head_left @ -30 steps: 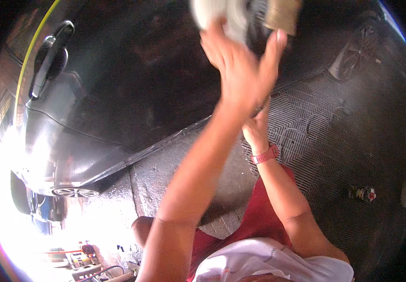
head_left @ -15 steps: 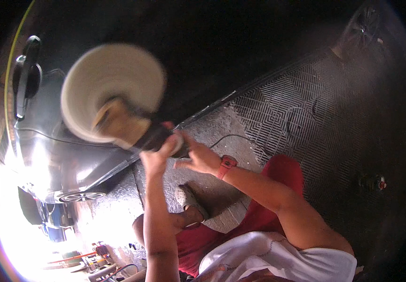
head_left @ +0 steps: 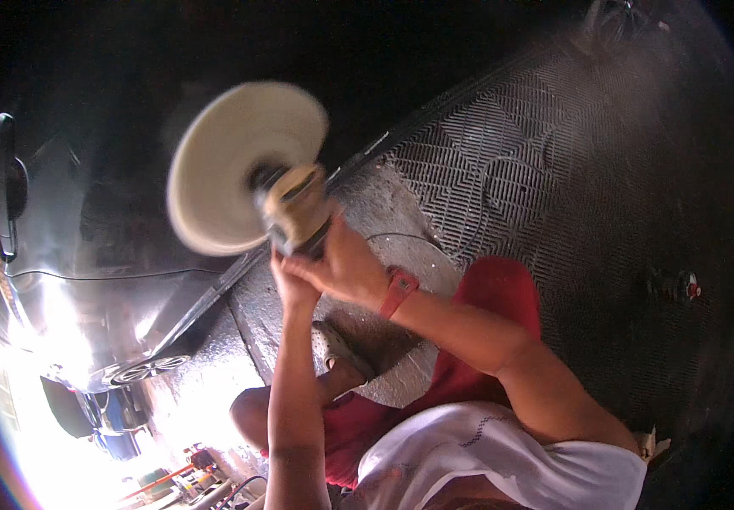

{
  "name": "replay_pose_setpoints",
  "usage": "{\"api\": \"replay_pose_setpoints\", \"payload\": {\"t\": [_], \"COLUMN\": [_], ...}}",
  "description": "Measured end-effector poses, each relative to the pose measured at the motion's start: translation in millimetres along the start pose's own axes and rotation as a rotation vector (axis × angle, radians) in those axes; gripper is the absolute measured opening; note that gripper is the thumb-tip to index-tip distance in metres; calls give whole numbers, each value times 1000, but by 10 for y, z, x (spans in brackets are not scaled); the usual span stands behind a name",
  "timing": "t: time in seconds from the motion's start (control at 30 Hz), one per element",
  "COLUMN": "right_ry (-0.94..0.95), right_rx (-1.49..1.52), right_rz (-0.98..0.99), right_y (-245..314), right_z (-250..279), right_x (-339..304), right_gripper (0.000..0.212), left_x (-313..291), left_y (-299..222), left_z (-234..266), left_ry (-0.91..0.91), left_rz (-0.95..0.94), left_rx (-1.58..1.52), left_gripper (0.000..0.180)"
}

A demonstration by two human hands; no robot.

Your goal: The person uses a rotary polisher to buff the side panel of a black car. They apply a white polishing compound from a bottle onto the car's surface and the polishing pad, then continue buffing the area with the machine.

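Both my hands hold a power polisher (head_left: 300, 202) with a tan and dark body, in front of a dark car's side (head_left: 120, 204). Its large round cream pad (head_left: 214, 174) is smeared as if spinning and faces the car panel; whether it touches the paint I cannot tell. My left hand (head_left: 294, 285) is closed on the lower end of the tool, partly hidden. Across the body, just above and to the right, my right hand (head_left: 345, 263) grips it, with a red watch (head_left: 399, 290) on that wrist.
A car door handle (head_left: 5, 187) is at the left, and wheels (head_left: 150, 367) show along the lower body. Patterned floor mats (head_left: 537, 170) lie to the right, crossed by a cord (head_left: 484, 200). Tools and hoses (head_left: 201, 472) lie at the lower left.
The polisher has shifted to the right and tilted, so its pad looks narrower. Both hands have turned with it, and the right hand has moved closer over the body.
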State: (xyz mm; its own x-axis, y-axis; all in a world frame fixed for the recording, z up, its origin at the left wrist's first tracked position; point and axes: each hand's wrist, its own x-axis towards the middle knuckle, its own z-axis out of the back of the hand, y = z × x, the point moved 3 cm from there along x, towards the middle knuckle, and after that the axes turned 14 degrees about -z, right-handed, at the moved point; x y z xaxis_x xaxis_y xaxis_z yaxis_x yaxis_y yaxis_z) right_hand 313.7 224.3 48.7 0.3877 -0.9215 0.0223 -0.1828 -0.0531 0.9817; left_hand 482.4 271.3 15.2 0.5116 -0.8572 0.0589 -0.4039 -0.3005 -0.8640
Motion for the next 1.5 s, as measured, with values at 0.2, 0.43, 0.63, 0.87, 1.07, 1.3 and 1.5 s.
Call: {"api": "replay_pose_setpoints", "payload": {"t": [0.2, 0.43, 0.63, 0.87, 1.07, 1.3, 1.5], "right_ry": [-428, -464, -281, 335, 193, -384, -496], "right_rx": [109, 260, 8, -55, -17, 238, 297], "right_rz": [-51, 101, 13, -259, -244, -87, -72], "right_y": [-390, -693, -1041, -910, -1059, -1076, -820], "right_z": [992, 1071, 91, -908, -826, 475, 1170], "right_x": [450, 552, 153, -190, -230, 155, 469], "right_gripper": [89, 79, 103, 114, 115, 95, 76], "left_x": [307, 396, 131, -460, -497, 10, 315], "left_y": [414, 692, 428, -209, -148, 570, 852], "left_z": [-1618, -1601, -371, 1215, 784, -862, -1540], "left_ry": [559, 643, 427, -11, 92, 500, 616], "left_rz": [-382, -435, -320, -208, -217, -288, -450], "left_rx": [1369, 1438, 1094, 697, 1020, 1394, 1402], "left_gripper": [65, 52, 58, 49, 48, 71, 63]}}
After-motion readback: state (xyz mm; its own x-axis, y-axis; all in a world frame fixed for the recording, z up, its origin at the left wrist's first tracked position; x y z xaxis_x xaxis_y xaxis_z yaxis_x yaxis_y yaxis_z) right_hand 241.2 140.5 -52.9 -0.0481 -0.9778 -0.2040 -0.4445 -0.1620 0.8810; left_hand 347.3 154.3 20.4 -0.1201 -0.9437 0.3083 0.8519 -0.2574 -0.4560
